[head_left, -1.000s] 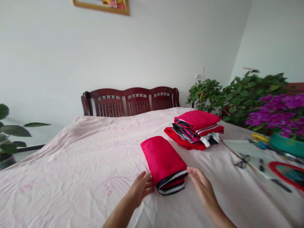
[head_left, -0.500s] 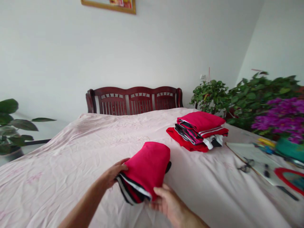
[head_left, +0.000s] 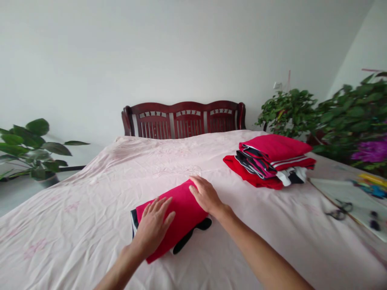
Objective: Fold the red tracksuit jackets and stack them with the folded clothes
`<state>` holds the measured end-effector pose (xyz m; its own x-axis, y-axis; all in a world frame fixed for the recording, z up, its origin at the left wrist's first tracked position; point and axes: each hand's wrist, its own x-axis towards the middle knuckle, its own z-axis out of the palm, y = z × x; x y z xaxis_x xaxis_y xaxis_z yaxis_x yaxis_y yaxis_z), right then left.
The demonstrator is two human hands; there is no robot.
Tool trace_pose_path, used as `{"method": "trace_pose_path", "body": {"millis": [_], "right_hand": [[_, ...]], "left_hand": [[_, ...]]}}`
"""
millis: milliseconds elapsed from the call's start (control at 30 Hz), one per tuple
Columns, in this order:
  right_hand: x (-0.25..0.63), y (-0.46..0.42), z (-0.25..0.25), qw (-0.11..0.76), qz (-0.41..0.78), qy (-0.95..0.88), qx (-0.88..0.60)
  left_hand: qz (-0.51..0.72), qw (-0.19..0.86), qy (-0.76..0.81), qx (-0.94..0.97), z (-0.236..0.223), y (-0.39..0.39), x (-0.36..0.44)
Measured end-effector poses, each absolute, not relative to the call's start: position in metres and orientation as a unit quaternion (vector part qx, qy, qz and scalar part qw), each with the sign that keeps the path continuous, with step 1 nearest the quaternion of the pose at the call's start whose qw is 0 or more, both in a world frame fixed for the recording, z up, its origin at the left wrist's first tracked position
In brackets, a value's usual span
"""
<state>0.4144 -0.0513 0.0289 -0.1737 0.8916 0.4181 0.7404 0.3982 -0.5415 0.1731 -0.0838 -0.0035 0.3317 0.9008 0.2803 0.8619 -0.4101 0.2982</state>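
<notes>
A folded pinkish-red garment (head_left: 181, 215) with black and white edging lies on the bed in front of me. My left hand (head_left: 154, 221) rests flat on its left part, fingers spread. At the garment's far right end, my right hand (head_left: 206, 194) lies over the edge with its fingers stretched out. Black fabric pokes out from under the near right side. To the right, a stack of folded clothes (head_left: 275, 149) in red, black, magenta and white sits on the sheet, apart from both hands.
A pale pink floral sheet (head_left: 99, 201) covers the bed. Behind it stands a dark wooden headboard (head_left: 187, 119). Glasses (head_left: 340, 209) lie on a white board or paper at right, near yellow and blue items. Potted plants (head_left: 286, 110) stand at right and left.
The folded garment has turned and now lies down on the sheet. Both hands have let go of its edges and moved onto its top. The view has shifted left.
</notes>
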Motion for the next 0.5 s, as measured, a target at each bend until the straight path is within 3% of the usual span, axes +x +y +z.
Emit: {"method": "trace_pose_path", "body": {"millis": [100,167,500], "right_hand": [[0.418,-0.029,-0.001,0.192,0.100,-0.780,-0.587],[0.423,-0.023,-0.020,0.134,0.114,-0.764,-0.621],[0.444,-0.017,-0.031,0.128,0.090,-0.746,-0.648]], "left_hand": [[0.159,-0.017,0.541,0.826,-0.023,-0.099,0.191],[0.140,-0.035,0.541,0.828,-0.032,-0.099,0.191],[0.135,-0.040,0.561,0.816,-0.045,-0.108,0.164]]}}
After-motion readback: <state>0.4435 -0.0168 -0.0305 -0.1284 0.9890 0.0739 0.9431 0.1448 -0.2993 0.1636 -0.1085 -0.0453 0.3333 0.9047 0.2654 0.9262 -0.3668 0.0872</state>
